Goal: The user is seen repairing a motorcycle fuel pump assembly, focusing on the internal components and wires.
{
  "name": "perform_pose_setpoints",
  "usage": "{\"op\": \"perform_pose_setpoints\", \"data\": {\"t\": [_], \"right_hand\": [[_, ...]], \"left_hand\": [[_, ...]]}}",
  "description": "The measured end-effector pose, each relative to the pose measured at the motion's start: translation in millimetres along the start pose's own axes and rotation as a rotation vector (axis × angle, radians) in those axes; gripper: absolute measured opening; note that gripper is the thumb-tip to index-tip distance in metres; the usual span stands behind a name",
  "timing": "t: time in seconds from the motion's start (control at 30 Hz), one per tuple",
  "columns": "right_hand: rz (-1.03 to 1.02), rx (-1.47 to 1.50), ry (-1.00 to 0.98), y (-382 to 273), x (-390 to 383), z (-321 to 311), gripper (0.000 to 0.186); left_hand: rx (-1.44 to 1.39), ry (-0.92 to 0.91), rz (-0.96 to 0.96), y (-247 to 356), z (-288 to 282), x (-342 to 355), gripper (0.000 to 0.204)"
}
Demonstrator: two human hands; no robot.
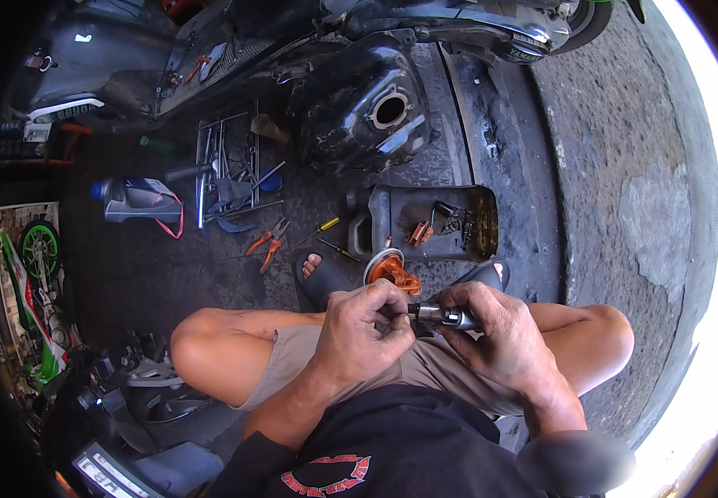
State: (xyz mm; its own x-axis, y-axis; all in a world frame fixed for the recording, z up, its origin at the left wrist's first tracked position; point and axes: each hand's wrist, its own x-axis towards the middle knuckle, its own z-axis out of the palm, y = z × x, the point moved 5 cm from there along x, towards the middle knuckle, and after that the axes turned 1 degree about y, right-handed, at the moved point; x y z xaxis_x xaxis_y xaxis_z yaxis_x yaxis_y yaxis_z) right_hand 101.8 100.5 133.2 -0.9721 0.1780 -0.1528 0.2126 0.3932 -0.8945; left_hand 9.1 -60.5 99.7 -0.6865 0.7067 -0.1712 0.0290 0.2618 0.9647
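Observation:
In front of my lap, both hands meet at a small cylindrical metal part with a dark end and a shiny body. My left hand is closed, its fingertips pinching at the dark end. Around the other end, the fingers of my right hand are wrapped, covering some of it. Just beyond my hands lies an orange-brown plastic assembly with a round metal flange. A cut-open dark jug used as a tray stands past it, holding a small orange-brown piece and several dark bits.
A black fuel tank sits farther off, below a motorcycle. Left of centre are orange-handled pliers, a yellow screwdriver, a wire rack of tools and a grey jug. Motorcycle parts lie at lower left.

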Motion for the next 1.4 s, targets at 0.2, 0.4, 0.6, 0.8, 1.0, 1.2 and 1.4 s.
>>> {"op": "perform_pose_setpoints", "data": {"t": [0.2,0.4,0.6,0.8,1.0,1.2,1.4], "right_hand": [[-0.134,-0.101,0.004,-0.8,-5.0,-0.4,0.036],[-0.200,-0.120,0.015,-5.7,-5.6,-0.5,0.038],[-0.151,-0.095,-0.089,-0.9,-3.0,-2.4,0.040],[-0.036,0.008,-0.094,10.8,-2.6,-2.1,0.037],[0.242,0.126,-0.160,5.8,-0.6,-3.7,0.033],[0.231,0.174,-0.263,14.6,-7.9,4.5,0.041],[0.123,0.175,-0.197,12.2,-9.4,2.6,0.029]], "left_hand": [[-0.074,-0.041,-0.135,-6.1,4.2,-0.8,0.017],[-0.022,-0.031,-0.073,-16.7,7.8,-6.1,0.018],[-0.313,-0.070,-0.256,-22.1,10.8,-4.8,0.017],[-0.316,-0.075,-0.210,-19.8,6.1,-6.1,0.012],[-0.340,0.031,-0.098,-23.0,7.5,-7.6,0.007],[-0.195,-0.059,-0.076,-14.9,1.9,-6.4,0.012],[0.059,-0.156,0.054,10.5,-5.8,-3.3,0.012]]}}
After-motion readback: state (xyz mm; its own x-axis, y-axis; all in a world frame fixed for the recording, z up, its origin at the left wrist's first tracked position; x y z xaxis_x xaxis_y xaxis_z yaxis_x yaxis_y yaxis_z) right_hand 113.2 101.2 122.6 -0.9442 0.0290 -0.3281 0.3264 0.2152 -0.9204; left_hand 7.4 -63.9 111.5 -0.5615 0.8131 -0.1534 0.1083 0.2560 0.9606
